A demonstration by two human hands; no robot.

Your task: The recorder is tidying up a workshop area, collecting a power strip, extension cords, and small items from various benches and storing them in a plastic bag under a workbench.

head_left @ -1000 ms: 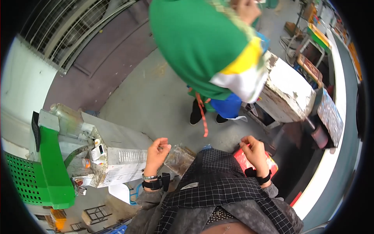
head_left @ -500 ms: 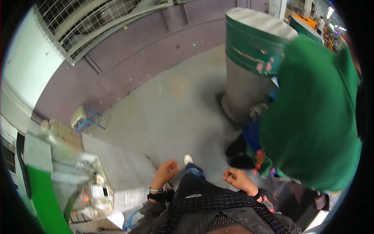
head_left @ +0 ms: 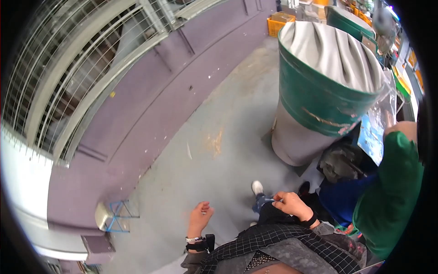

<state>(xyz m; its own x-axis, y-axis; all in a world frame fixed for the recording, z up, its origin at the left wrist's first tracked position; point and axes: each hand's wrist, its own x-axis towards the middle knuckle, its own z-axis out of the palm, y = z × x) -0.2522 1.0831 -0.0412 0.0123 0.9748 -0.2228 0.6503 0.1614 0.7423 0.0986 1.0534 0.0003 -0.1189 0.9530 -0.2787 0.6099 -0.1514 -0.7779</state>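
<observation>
My left hand (head_left: 200,218) hangs in front of me above the grey floor, its fingers loosely bent and apart with nothing in them. A bracelet and a black band circle that wrist. To its right, my right hand (head_left: 295,207) is held over my dark trouser leg. Its thumb and fingers are curled together; a thin pale-blue streak shows at the fingertips, too small to name. Neither hand touches the tall green and grey drum (head_left: 319,102), which stands ahead to the right with pale cloth (head_left: 333,55) over its top.
Close on my right is a co-worker in a green sleeve (head_left: 388,196). A dark plastic bag (head_left: 340,164) sits by the drum. A small blue-legged stool (head_left: 119,217) stands at the left near the purple wall (head_left: 150,114). An orange crate (head_left: 276,26) lies farther back.
My view has swung left and I have moved forward. The drum looks nearer, the cluttered bench at the lower left has left the view, and the co-worker has shifted toward the right edge.
</observation>
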